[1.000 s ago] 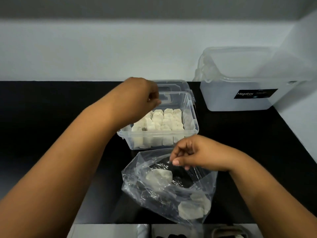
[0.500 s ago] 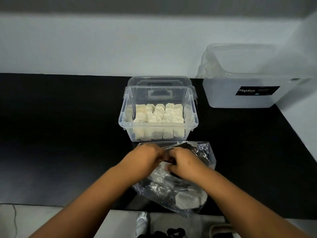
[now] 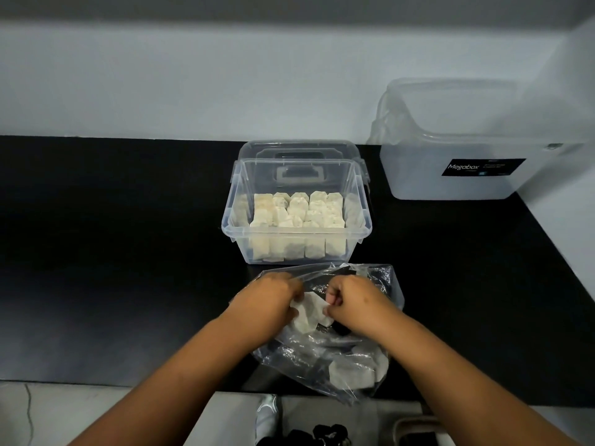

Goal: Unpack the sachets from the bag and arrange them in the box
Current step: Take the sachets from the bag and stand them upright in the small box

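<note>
Now, with left hand (image 3: 270, 300) and right hand (image 3: 354, 302) both pinching 1 sachet (image 3: 309, 313) at the bag (image 3: 380, 284) mouth, lift it clear towards the box (image 3: 236, 201) without snagging the plastic

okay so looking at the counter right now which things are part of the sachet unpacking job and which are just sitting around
Job: plastic bag; sachet held by left hand and right hand; clear box of sachets.
Lying about: Megabox container; lid behind the box.

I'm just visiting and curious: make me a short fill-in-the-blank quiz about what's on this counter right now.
1. Both hands, left hand and right hand, hold one white ____.
2. The plastic bag lies on the ____ counter.
3. The clear box with sachets has no ____ on it.

Missing words: sachet; black; lid
</note>
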